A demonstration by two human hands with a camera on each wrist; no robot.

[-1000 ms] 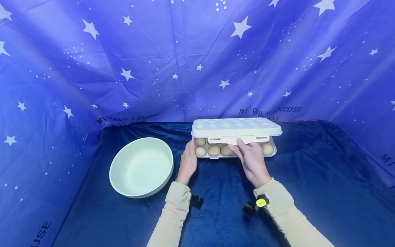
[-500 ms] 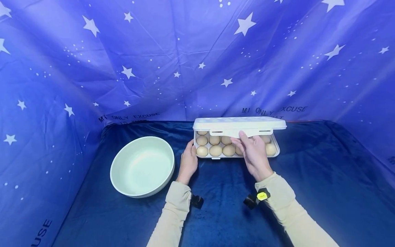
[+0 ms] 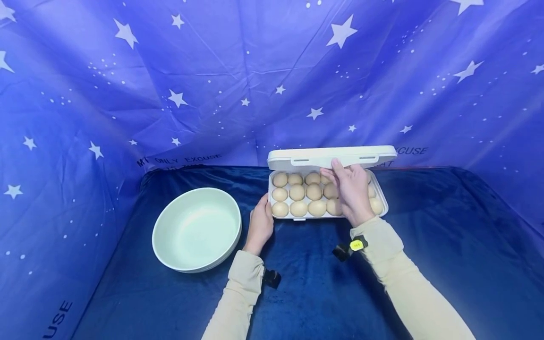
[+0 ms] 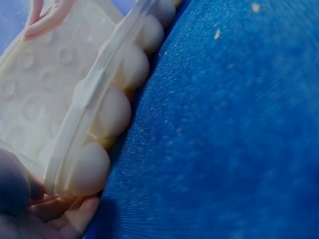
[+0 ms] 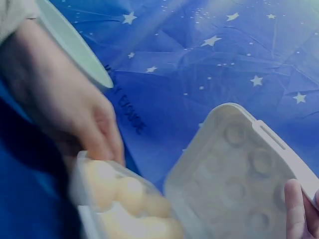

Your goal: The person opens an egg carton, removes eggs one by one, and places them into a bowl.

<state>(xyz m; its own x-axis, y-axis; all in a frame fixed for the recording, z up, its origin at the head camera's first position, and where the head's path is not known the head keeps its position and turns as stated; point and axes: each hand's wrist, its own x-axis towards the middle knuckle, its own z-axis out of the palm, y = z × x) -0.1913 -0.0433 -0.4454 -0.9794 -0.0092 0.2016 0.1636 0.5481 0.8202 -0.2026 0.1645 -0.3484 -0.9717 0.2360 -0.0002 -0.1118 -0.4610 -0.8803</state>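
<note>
Right of centre in the head view, a white egg box (image 3: 299,219) holds three rows of pale brown eggs (image 3: 297,192); its lid (image 3: 306,153) is raised, apparently not fully back. The right hand (image 3: 353,190) pinches the lid's front edge; the left hand (image 3: 260,226) grips the box's left end. At left, a mint-green bowl (image 3: 195,231) shows no egg inside. Left wrist view: lower left, fingers (image 4: 75,219) curl under the box. Right wrist view: blurred eggs, bottom left; dimpled lid, lower right.
</note>
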